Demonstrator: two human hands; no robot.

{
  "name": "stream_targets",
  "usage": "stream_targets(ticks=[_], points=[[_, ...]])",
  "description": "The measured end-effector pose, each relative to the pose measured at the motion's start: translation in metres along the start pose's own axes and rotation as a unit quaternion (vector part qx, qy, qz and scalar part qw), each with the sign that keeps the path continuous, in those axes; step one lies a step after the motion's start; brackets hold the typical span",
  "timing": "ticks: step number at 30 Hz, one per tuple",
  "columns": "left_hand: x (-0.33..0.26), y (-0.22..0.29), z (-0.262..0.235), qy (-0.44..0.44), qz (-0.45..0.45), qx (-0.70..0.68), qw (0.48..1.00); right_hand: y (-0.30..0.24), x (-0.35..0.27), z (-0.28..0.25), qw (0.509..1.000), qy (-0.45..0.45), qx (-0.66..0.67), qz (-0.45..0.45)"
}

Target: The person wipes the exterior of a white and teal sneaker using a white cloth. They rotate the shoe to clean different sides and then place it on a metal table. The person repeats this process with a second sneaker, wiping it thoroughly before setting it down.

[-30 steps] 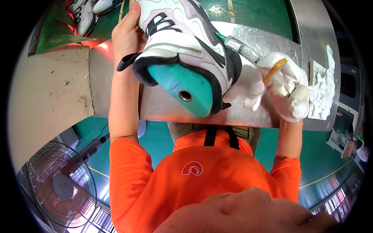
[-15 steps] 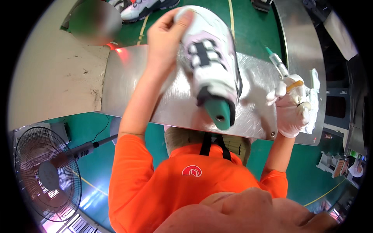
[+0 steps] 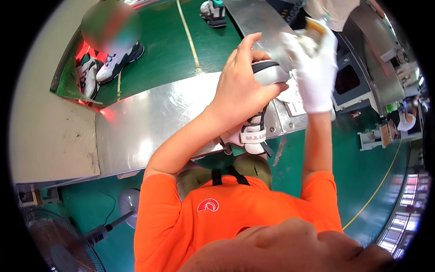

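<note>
My bare left hand (image 3: pixel 247 81) is wrapped round the grey and black end of a white, pink and black sneaker (image 3: pixel 272 74). The sneaker's strapped part (image 3: pixel 254 136) hangs below my wrist at the front edge of the metal worktop; my hand hides its middle. To the right, my white-gloved right hand (image 3: pixel 312 63) is raised over the worktop, smeared by motion. At its fingers shows a yellow-brown strip (image 3: pixel 316 26), and beside it a pale, translucent part of a syringe (image 3: pixel 325 19). A gap separates this glove from the sneaker.
A metal worktop (image 3: pixel 149 122) runs before me, with a green belt (image 3: pixel 158 50) beyond. Sneakers (image 3: pixel 118 63) stand at far left, another sneaker (image 3: pixel 213 13) at the far middle. A person's beige clothing (image 3: pixel 335 11) shows at upper right. A fan (image 3: pixel 63 240) stands lower left.
My left hand has moved right and lower, and the sneaker in it has turned so its end points right. My gloved right hand has risen away from me. The view has shifted.
</note>
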State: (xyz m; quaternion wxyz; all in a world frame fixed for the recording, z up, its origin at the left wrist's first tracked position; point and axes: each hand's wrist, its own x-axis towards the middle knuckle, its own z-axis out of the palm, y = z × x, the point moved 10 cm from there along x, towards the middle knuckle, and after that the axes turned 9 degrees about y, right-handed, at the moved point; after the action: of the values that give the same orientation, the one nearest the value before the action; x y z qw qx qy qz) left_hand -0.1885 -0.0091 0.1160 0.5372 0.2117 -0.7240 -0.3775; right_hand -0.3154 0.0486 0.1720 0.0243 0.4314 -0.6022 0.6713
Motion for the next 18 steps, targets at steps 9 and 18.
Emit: stream_targets(ticks=[9,18], points=[[-0.002,0.018,0.017,-0.007,0.089,0.058,0.994,0.013,0.013,0.004,0.956,0.031,-0.27,-0.107],[0.036,-0.009,-0.013,-0.121,0.053,0.075,0.988,0.073,-0.009,-0.044,0.995,0.026,-0.09,-0.023]])
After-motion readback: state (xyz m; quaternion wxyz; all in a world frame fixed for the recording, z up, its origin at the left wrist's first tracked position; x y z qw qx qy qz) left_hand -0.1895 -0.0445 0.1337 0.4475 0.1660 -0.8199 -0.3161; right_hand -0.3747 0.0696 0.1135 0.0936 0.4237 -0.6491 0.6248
